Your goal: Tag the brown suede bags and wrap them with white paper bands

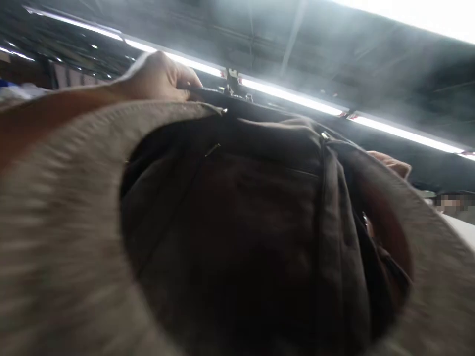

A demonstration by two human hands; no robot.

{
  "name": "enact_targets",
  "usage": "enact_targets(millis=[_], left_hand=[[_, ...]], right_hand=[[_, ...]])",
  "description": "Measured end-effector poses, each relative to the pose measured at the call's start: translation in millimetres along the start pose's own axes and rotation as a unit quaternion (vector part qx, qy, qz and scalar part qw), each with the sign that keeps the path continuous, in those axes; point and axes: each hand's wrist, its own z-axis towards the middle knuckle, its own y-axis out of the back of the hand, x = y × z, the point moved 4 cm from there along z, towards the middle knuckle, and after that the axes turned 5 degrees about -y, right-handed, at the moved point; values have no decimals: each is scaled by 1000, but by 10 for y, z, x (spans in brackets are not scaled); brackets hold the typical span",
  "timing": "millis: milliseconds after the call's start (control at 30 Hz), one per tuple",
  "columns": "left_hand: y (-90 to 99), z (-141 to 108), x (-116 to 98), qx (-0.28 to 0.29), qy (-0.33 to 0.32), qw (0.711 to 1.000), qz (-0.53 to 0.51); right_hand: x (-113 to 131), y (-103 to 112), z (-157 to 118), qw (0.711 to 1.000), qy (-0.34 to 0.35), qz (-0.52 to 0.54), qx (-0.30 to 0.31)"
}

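Note:
A dark zippered garment (pixel 260 207) is held up close in front of me and fills most of the view. Its wide grey-brown edge (pixel 74 207) curves around a dark inside, blurred by motion. Along the top runs a zipper (pixel 237 95), and small metal pieces glint on the cloth. My left hand (pixel 156 79) pinches the upper edge near one end of the zipper. At the far upper right, my right hand (pixel 391 163) is partly hidden behind the cloth, with its fingers bent at the edge. The garment's exact kind cannot be made out.
Long strip lights (pixel 293 96) run across the ceiling overhead. Blurred hanging cloth (pixel 74 76) and pale items are at the far left. A white surface (pixel 460 230) shows at the right edge, with a blurred person (pixel 465 212) near it.

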Motion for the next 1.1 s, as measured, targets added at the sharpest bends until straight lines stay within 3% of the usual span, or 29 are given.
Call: enact_targets(millis=[67,133,233,333,433,533,600,733,833,1100], left_hand=[[-340,-32,156,58,23,998,7],[-817,-173,303,146,32,988,32],[-1504,-551,492,276,74,955,77],[-1804,-1009,533,322,123,937,58],[-1703,-1502,313,294,109,949,-30],[-1505,-2117,-52,304,61,941,-136],[-1416,-2556,-261,311,2,942,-126],[-1421,-3268,-480,328,-94,939,-46],[-1470,-3475,-522,334,-93,937,-29],[-1316,-3454,-528,319,-156,934,-44]], right_hand=[[-223,-115,5,998,-36,3,44],[-554,-329,-88,992,-72,-32,99],[-1061,-665,-420,952,-117,-206,192],[-1234,-798,-885,938,-116,-231,229],[-1069,-745,-1403,940,-60,-188,277],[-818,-634,-1940,922,62,-151,352],[-762,-580,-2268,897,106,-187,386],[-844,-592,-2794,853,114,-254,443],[-885,-613,-2991,850,119,-273,434],[-728,-445,-2934,882,115,-197,413]])
